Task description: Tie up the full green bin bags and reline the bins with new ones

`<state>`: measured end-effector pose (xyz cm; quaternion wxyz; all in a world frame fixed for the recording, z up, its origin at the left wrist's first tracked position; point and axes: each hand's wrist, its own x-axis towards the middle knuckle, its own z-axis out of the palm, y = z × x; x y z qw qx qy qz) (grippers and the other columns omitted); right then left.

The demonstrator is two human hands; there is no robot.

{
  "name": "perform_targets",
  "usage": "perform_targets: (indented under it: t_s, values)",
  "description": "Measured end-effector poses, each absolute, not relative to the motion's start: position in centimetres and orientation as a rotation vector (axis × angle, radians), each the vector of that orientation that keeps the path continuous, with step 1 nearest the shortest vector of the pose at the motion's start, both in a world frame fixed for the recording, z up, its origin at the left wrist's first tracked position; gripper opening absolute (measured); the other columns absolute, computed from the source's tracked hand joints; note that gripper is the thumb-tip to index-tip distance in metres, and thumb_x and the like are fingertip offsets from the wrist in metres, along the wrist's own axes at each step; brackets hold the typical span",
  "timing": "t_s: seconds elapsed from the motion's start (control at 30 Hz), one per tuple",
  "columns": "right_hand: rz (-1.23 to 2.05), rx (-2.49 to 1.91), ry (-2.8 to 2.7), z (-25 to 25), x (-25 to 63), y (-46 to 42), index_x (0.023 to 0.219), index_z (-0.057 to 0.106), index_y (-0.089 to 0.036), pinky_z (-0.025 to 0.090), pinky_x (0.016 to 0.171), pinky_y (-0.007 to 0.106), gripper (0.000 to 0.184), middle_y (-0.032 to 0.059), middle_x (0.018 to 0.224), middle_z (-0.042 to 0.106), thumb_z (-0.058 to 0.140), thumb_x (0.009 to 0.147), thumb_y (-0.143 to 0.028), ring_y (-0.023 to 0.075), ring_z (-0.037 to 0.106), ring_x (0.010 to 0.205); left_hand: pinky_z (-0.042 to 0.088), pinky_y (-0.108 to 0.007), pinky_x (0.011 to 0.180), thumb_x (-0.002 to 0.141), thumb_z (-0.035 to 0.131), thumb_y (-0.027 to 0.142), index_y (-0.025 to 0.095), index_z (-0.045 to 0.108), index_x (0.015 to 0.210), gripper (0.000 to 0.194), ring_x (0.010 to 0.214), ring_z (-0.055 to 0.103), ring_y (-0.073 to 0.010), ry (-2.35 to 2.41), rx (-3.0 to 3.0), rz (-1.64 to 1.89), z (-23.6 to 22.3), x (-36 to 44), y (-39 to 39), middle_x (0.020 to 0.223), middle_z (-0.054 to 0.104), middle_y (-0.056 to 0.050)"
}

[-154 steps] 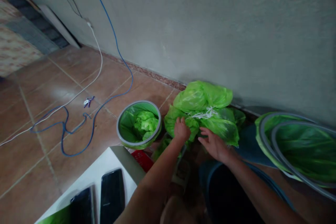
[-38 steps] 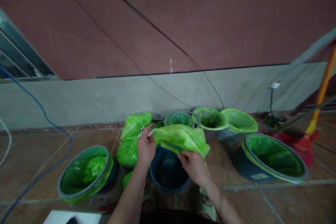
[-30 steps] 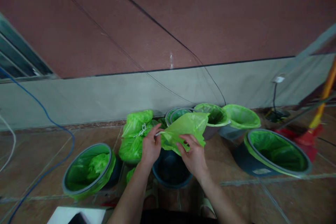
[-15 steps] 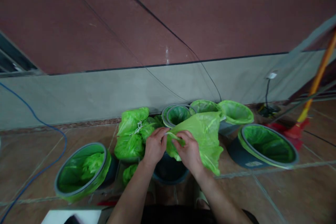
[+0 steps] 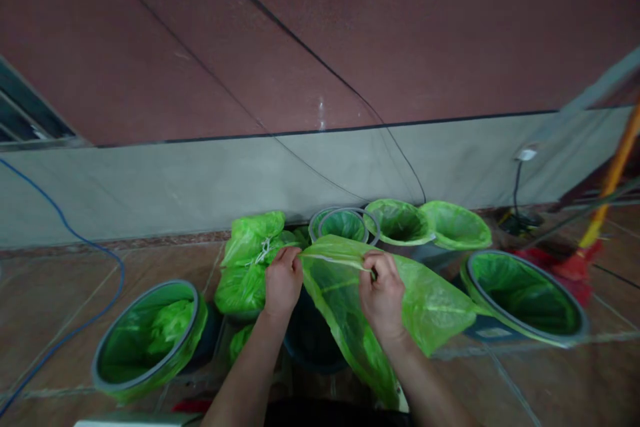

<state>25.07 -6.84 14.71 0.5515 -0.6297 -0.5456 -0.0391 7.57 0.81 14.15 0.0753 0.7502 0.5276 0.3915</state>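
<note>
Stretched between my two hands is a thin green plastic bag (image 5: 435, 303), its edge pulled taut. My left hand (image 5: 283, 282) pinches one end of that edge. My right hand (image 5: 383, 290) grips the edge farther right, while the loose bag hangs down and out to the right. Below the bag and between my forearms stands a dark bin (image 5: 313, 340), partly hidden by the bag. Left of my left hand lie packs of folded green bags (image 5: 245, 287) tied with white string.
A lined bin (image 5: 145, 340) stands at the left, another lined bin (image 5: 525, 293) at the right. Several lined bins, including a pale one (image 5: 457, 227), stand along the wall. A blue hose (image 5: 65, 213) crosses the left floor. A red broom (image 5: 575, 273) with an orange handle is at far right.
My hands have moved apart, drawing the bag's edge out between them. The bag has swung and spread to the right and downward. My view has shifted slightly.
</note>
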Motion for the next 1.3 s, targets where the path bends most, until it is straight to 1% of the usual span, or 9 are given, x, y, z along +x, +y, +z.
perform_targets:
  t_s: [0.13, 0.23, 0.37, 0.43, 0.63, 0.7, 0.87, 1.1, 1.3]
  values:
    - [-0.115, -1.506, -1.289, 14.7, 25.7, -6.7, 0.078, 0.048, -0.023, 0.045, 0.075, 0.029, 0.019, 0.0039, 0.092, 0.059, 0.039, 0.084, -0.008, 0.0171, 0.058, 0.088, 0.052, -0.032, 0.079, 0.083, 0.046, 0.010, 0.018, 0.067, 0.093, 0.025, 0.081, 0.066, -0.0192, 1.681, 2.224, 1.234, 14.5, 7.2, 1.1, 0.090, 0.069, -0.006]
    - [-0.182, -1.589, -1.291, 14.6, 25.9, -6.7, 0.083, 0.051, -0.022, 0.044, 0.078, 0.032, 0.019, 0.0056, 0.099, 0.060, 0.041, 0.082, -0.007, 0.0191, 0.058, 0.091, 0.051, -0.034, 0.081, 0.084, 0.048, 0.012, 0.017, 0.067, 0.094, 0.022, 0.085, 0.064, -0.0211, 1.733, 2.226, 1.333, 14.8, 7.2, 1.1, 0.088, 0.068, -0.007]
    - [-0.394, -1.739, -1.405, 14.7, 24.7, -6.8, 0.109, 0.057, -0.021, 0.039, 0.087, 0.045, 0.037, 0.0120, 0.122, 0.054, 0.052, 0.075, -0.009, 0.0297, 0.049, 0.108, 0.048, -0.036, 0.086, 0.085, 0.048, 0.013, 0.019, 0.066, 0.096, 0.022, 0.090, 0.061, -0.0218, 1.665, 2.280, 1.402, 15.0, 8.1, 0.3, 0.090, 0.068, -0.006]
    - [-0.435, -1.737, -1.497, 14.7, 23.7, -6.8, 0.117, 0.057, -0.022, 0.038, 0.088, 0.047, 0.042, 0.0125, 0.127, 0.052, 0.055, 0.076, -0.012, 0.0311, 0.047, 0.109, 0.049, -0.035, 0.087, 0.086, 0.048, 0.012, 0.020, 0.065, 0.098, 0.023, 0.091, 0.061, -0.0207, 1.566, 2.304, 1.384, 14.9, 9.0, -0.5, 0.093, 0.067, -0.006]
    - [-0.339, -1.667, -1.591, 14.1, 22.6, -6.6, 0.103, 0.066, -0.022, 0.042, 0.082, 0.041, 0.024, 0.0094, 0.107, 0.061, 0.051, 0.086, -0.016, 0.0240, 0.052, 0.095, 0.051, -0.034, 0.084, 0.086, 0.047, 0.009, 0.021, 0.062, 0.103, 0.025, 0.089, 0.062, -0.0185, 1.279, 2.296, 1.287, 14.1, 11.9, -2.8, 0.095, 0.066, -0.006]
    - [-0.274, -1.602, -1.587, 14.0, 22.9, -6.5, 0.101, 0.067, -0.021, 0.045, 0.082, 0.038, 0.024, 0.0087, 0.100, 0.061, 0.047, 0.090, -0.016, 0.0216, 0.054, 0.093, 0.052, -0.034, 0.084, 0.084, 0.048, 0.008, 0.020, 0.061, 0.105, 0.027, 0.090, 0.062, -0.0185, 1.230, 2.254, 1.263, 13.9, 12.4, -3.1, 0.096, 0.065, -0.007]
    - [-0.131, -1.444, -1.580, 13.9, 23.1, -6.8, 0.105, 0.066, -0.021, 0.052, 0.081, 0.030, 0.027, 0.0082, 0.102, 0.060, 0.043, 0.093, -0.015, 0.0169, 0.060, 0.094, 0.051, -0.031, 0.082, 0.077, 0.053, 0.006, 0.020, 0.060, 0.106, 0.033, 0.089, 0.062, -0.0181, 1.160, 2.074, 1.220, 14.2, 12.6, -3.2, 0.096, 0.064, -0.006]
    - [-0.104, -1.328, -1.570, 14.4, 22.7, -7.0, 0.106, 0.067, -0.022, 0.054, 0.086, 0.030, 0.027, 0.0073, 0.104, 0.062, 0.045, 0.092, -0.015, 0.0162, 0.063, 0.097, 0.051, -0.033, 0.082, 0.085, 0.052, 0.019, 0.018, 0.063, 0.102, 0.020, 0.090, 0.063, -0.0197, 1.100, 1.969, 1.203, 14.1, 13.1, -3.2, 0.096, 0.068, -0.008]
    - [-0.167, -1.313, -1.534, 14.9, 23.3, -7.3, 0.106, 0.066, -0.024, 0.053, 0.089, 0.032, 0.028, 0.0059, 0.103, 0.064, 0.046, 0.091, -0.012, 0.0160, 0.063, 0.098, 0.051, -0.034, 0.087, 0.085, 0.045, 0.008, 0.019, 0.062, 0.108, 0.031, 0.093, 0.066, -0.0193, 1.287, 2.013, 1.195, 13.2, 12.5, -2.0, 0.103, 0.070, -0.007]
